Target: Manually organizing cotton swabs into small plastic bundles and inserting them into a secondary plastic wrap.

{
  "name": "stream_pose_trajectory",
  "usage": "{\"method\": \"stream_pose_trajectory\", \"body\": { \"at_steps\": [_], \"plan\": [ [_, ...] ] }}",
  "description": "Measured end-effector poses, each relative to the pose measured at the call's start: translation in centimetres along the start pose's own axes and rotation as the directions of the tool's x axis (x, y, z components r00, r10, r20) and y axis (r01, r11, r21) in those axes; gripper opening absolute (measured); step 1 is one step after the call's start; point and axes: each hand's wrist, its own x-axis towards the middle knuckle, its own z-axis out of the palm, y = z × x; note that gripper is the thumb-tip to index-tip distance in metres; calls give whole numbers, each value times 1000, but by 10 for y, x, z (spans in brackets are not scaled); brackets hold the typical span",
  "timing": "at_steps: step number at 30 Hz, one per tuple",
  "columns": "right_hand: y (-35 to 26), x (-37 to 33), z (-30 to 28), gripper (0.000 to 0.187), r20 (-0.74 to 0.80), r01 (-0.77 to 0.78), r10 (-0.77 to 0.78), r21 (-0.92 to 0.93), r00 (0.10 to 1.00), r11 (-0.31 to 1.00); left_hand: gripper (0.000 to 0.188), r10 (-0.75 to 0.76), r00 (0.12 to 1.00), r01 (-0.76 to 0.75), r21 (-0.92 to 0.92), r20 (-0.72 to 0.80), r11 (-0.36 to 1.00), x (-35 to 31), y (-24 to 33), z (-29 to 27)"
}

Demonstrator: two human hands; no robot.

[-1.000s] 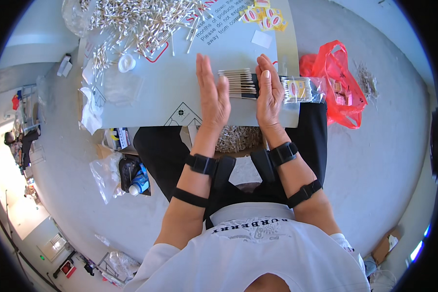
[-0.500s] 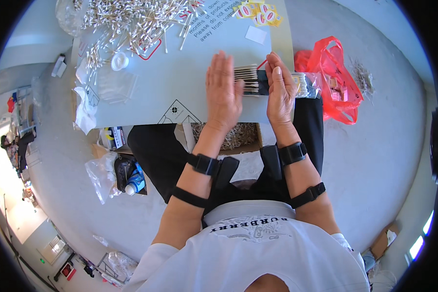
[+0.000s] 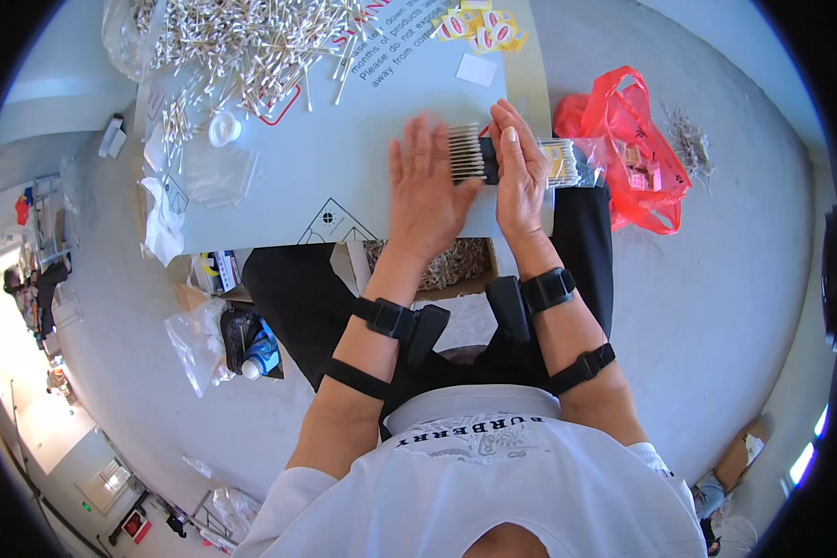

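Observation:
A row of cotton swabs (image 3: 465,153) lies side by side on the table, partly over a dark strip (image 3: 489,160). My left hand (image 3: 428,191) is at the row's left end, fingers stretched and slightly blurred, thumb reaching toward the swabs. At the other end, my right hand (image 3: 519,177) stands on edge with straight fingers, beside the dark strip. Neither hand is closed around anything. Just right of it, a clear bag of swabs (image 3: 560,163) with a yellow label sticks out past the table's edge; my right hand hides part of it.
A large heap of loose swabs (image 3: 242,46) covers the table's far left, near a white round lid (image 3: 224,129) and clear plastic bags (image 3: 228,177). Yellow cards (image 3: 485,30) lie far right. A red plastic bag (image 3: 656,191) and a box of swabs (image 3: 460,265) are below table level.
My left hand has turned flatter, its fingers now spread over more of the table. The swabs between my hands look more evenly lined up. The whole view has shifted slightly.

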Motion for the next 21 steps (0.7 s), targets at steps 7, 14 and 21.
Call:
{"method": "stream_pose_trajectory", "body": {
  "at_steps": [7,14,21],
  "plan": [
    [6,9,16,41,22,20,-20,14,1000,1000,55,-345,875,-70,-795,-338,602,27,-11,11],
    [8,-6,15,36,-23,98,-99,-51,995,994,50,-370,880,-121,-894,-298,431,24,0,19],
    [-6,1,-3,31,25,92,-90,-69,996,993,48,-508,823,-210,-967,-253,142,20,-24,5]
  ]
}}
